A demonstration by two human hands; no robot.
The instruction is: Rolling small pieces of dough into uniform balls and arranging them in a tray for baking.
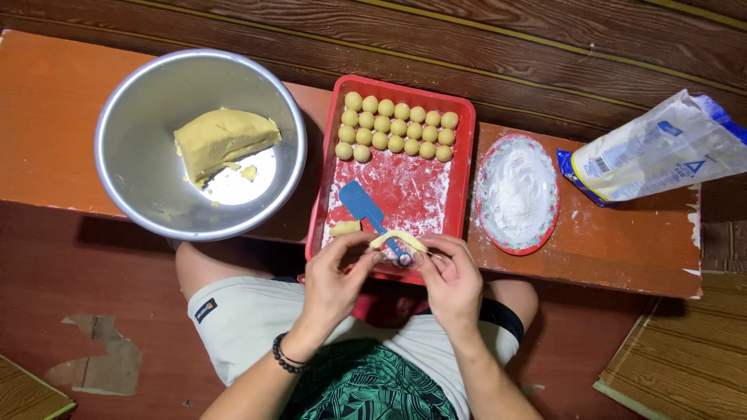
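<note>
Both hands are meeting over the near rim of the red tray (467, 183), and between them they are pinching a short strip of yellow dough (397, 239). The left hand (333, 276) is gripping the strip's left end with thumb and fingertips; the right hand (451, 280) is gripping the right end in the same way. The strip is lying crosswise, its long axis running left to right and arching slightly upward in the middle, so neither hand is nearer than the other: each is holding one end.

Just under the strip, a blue spatula (362, 204) is resting on the floured tray floor, its blade pointing away and to the left, its handle end disappearing beneath the fingers. A small lump of dough (345, 228) is sitting just beside the left hand's fingertips. Farther away, at the tray's far end, rows of dough balls (397, 126) are lying packed together.

To the left on the tabletop (47, 124), a metal bowl (140, 171) is holding a large block of dough (222, 140). To the right, a plate of flour (517, 190) is standing near a flour bag (661, 148) lying on its side.
</note>
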